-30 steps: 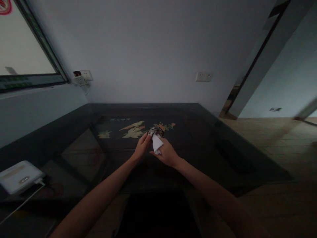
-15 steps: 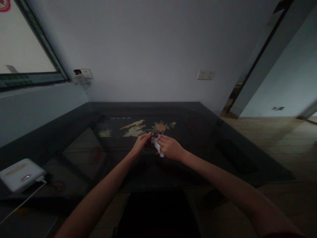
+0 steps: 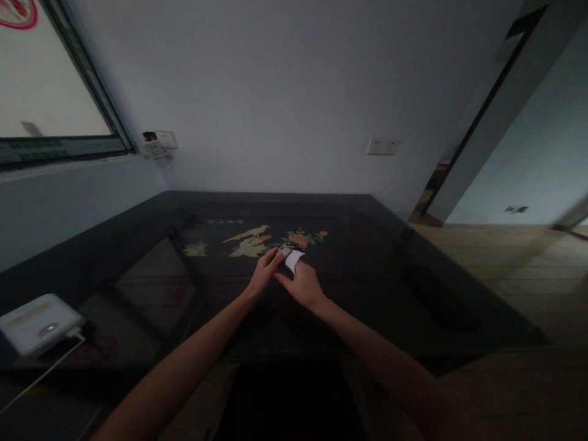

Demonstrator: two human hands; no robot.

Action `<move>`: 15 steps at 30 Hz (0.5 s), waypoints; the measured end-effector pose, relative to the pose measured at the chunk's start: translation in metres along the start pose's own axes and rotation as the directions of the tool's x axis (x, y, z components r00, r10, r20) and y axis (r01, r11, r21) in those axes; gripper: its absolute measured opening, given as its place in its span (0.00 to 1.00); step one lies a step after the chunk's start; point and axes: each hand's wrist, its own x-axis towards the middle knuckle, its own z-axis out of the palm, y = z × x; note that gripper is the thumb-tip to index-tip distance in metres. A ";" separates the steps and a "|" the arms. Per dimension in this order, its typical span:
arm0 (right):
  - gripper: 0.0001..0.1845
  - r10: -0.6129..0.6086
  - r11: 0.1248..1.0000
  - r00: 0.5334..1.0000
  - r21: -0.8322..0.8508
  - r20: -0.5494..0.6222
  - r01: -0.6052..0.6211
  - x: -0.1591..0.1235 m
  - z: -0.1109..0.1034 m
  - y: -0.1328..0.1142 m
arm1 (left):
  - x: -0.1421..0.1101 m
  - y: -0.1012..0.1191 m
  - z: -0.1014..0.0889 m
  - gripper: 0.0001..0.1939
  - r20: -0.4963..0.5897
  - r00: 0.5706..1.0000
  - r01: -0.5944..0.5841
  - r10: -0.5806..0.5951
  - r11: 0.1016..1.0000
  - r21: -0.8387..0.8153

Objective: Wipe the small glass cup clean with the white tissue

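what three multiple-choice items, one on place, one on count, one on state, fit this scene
1. Where does the white box lie?
A. near left of the table
B. far right of the table
C. on the floor

2. How many socket plates show on the back wall, right of middle?
A. one double plate
B. three
C. none

3. What do the hands do?
A. both meet on a white cloth and a small dark thing
B. both lie flat and apart
C. only one is in view

Answers:
1 A: it lies by the table's near left edge, a cable plugged in.
2 A: a single plate shows there.
3 A: left hand and right hand close around the cloth.
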 end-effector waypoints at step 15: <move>0.11 -0.702 0.599 0.677 -0.332 0.221 0.729 0.007 -0.016 0.053 | 0.004 -0.007 -0.007 0.27 0.066 0.947 0.319 -0.314 0.943 -0.097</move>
